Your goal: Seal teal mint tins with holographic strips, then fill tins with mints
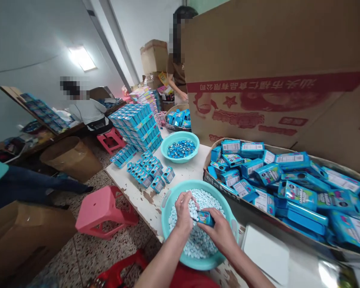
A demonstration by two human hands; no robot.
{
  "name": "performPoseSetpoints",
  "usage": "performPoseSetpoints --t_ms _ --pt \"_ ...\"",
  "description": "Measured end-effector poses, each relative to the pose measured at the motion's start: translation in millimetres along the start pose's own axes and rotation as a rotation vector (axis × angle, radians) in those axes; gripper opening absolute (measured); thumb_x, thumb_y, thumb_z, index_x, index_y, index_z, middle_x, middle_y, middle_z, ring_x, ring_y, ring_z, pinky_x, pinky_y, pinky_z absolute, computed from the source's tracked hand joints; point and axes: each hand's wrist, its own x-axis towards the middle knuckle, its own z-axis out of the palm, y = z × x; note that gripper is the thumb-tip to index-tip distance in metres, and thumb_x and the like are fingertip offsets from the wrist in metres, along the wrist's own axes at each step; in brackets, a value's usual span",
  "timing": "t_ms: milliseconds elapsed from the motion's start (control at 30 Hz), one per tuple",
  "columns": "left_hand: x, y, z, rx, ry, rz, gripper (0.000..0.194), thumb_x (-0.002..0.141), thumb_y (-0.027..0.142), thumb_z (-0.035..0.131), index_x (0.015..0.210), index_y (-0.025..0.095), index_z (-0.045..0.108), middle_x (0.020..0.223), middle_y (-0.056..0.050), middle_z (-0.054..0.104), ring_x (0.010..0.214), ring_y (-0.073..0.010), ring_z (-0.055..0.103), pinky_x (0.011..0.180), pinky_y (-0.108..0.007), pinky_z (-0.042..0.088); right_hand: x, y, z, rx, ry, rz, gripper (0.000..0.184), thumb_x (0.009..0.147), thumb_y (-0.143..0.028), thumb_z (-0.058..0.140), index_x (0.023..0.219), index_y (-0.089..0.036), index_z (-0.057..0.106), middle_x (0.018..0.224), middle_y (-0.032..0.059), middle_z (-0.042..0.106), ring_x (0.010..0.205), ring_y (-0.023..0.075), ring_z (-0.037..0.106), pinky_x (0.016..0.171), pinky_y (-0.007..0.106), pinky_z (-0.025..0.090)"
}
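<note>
Over a turquoise basin full of pale blue candies, my left hand is cupped around a handful of candies. My right hand grips a small blue candy box, tilted toward the left hand. The box's near end touches or almost touches the scooped candies; its opening is hidden. Beyond the basin, several small blue boxes with dark round openings stand grouped on the worn white table. A smaller turquoise bowl behind them holds shiny blue round pieces.
To the right, a cardboard tray is heaped with blue boxes before a tall carton. A white lid-like slab lies near the basin. Stacked boxes stand farther back. A pink stool is at left. Other people work nearby.
</note>
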Motion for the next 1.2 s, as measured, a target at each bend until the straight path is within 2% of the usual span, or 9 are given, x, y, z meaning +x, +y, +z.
performPoseSetpoints --t_ms 233,433,567,767,1033,1200 --pt "-0.3 4.5 8.7 0.029 0.016 -0.024 0.031 0.070 0.041 0.066 0.062 0.018 0.047 0.053 0.006 0.048 0.044 -0.0088 0.047 0.047 -0.022 0.035 4.9 -5.0 -4.3 0.051 0.008 -0.006 0.028 0.064 -0.022 0.071 0.091 -0.022 0.064 0.092 0.0045 0.066 0.092 0.0262 0.061 0.082 0.038 0.046" --pt "1.6 7.6 9.0 0.159 0.032 0.079 0.031 0.075 0.039 0.060 0.056 0.017 0.050 0.051 0.003 0.051 0.051 -0.0099 0.049 0.056 -0.023 0.039 6.7 -3.1 -1.6 0.119 0.013 0.002 0.028 0.064 -0.024 0.072 0.091 -0.022 0.064 0.092 0.0044 0.066 0.092 0.0263 0.061 0.082 0.038 0.046" --pt "1.9 8.8 10.0 0.100 0.015 0.064 0.026 0.074 0.038 0.061 0.061 0.018 0.051 0.053 0.004 0.051 0.047 -0.0101 0.049 0.053 -0.024 0.038 6.8 -1.5 -0.8 0.149 0.028 0.013 0.029 0.063 -0.023 0.073 0.091 -0.022 0.064 0.091 0.0041 0.065 0.091 0.0259 0.060 0.082 0.038 0.045" --pt "5.7 4.6 11.6 0.148 0.038 0.094 0.035 0.073 0.045 0.062 0.056 0.018 0.049 0.050 0.003 0.050 0.047 -0.0106 0.050 0.053 -0.025 0.041 11.1 -0.2 -2.6 0.140 0.049 0.042 0.032 0.062 -0.022 0.075 0.092 -0.022 0.065 0.091 0.0038 0.066 0.092 0.0255 0.060 0.084 0.039 0.044" --pt "5.8 7.7 15.4 0.037 0.041 0.044 0.029 0.071 0.041 0.066 0.064 0.017 0.051 0.057 0.004 0.053 0.050 -0.0103 0.053 0.054 -0.024 0.043 11.5 -3.5 -6.8 0.107 0.070 0.026 0.031 0.063 -0.023 0.076 0.092 -0.022 0.065 0.091 0.0037 0.067 0.090 0.0246 0.060 0.083 0.037 0.044" --pt "3.9 8.6 15.9 0.091 0.027 0.046 0.030 0.074 0.044 0.063 0.066 0.016 0.054 0.053 0.003 0.055 0.050 -0.0114 0.055 0.055 -0.025 0.043 10.7 -4.9 -7.7 0.089 0.042 0.057 0.033 0.061 -0.019 0.077 0.092 -0.022 0.064 0.092 0.0036 0.067 0.093 0.0251 0.060 0.085 0.038 0.044"
